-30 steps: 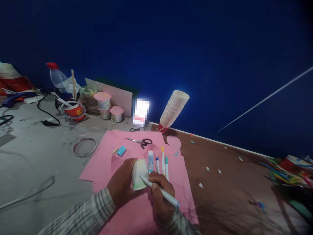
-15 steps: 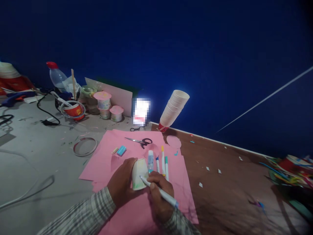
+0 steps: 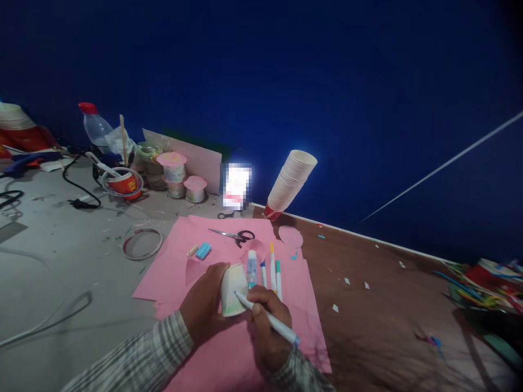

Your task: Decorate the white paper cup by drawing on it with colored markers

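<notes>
My left hand (image 3: pixel 204 305) is wrapped round a white paper cup (image 3: pixel 233 286) with green strokes near its lower edge. A white felt-tip marker (image 3: pixel 278 326) is gripped in my right hand (image 3: pixel 272 332), its tip at the cup's side. Just beyond them lie a glue tube (image 3: pixel 252 267), a blue-capped marker (image 3: pixel 263 275), a yellow-capped marker (image 3: pixel 272 264) and a green-capped marker (image 3: pixel 278 277). Pink paper sheets (image 3: pixel 180 256) spread beneath both hands. Black-handled scissors (image 3: pixel 237 236) and a blue eraser (image 3: pixel 203 250) rest on the pink paper.
A tall leaning stack of paper cups (image 3: pixel 290 179) stands by the blue wall. At left are a tape roll (image 3: pixel 142 244), a red cup (image 3: pixel 128 185), pink-topped small cups (image 3: pixel 195 190) and a red-capped bottle (image 3: pixel 96 128). Paper scraps (image 3: pixel 335 308) dot the brown surface at right.
Both hands stay almost where they were. The marker tip remains at the cup's side, with only a very slight shift of the right hand.
</notes>
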Tool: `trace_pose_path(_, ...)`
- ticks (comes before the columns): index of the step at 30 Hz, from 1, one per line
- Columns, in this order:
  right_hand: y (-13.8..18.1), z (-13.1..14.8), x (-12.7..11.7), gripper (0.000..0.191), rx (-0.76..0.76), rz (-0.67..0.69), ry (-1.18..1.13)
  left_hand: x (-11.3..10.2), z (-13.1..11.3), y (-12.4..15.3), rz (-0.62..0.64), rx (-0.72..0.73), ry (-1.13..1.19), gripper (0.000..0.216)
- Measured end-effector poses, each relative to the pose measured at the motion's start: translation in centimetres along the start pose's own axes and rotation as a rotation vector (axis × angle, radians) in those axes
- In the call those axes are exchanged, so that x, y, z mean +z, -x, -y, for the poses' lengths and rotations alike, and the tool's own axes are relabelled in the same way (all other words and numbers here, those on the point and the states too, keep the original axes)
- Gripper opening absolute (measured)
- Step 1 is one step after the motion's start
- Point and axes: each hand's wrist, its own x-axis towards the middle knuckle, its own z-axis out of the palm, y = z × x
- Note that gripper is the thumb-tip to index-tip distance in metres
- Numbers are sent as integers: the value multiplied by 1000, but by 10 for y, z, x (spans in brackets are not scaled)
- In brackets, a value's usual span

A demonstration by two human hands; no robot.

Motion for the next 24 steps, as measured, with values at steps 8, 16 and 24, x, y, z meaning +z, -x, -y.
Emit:
trace_pose_path(8,-4,7,0,15,-43,50,41,1,3,2,12,4,-1,83)
trace_pose_path(16,-5,9,0,13,-36,35,-8,0,3,3,7,13,-8,85)
trace_pose_path(24,0,7,2,11,-76,72,77,2,6,1,10,21,-21,84)
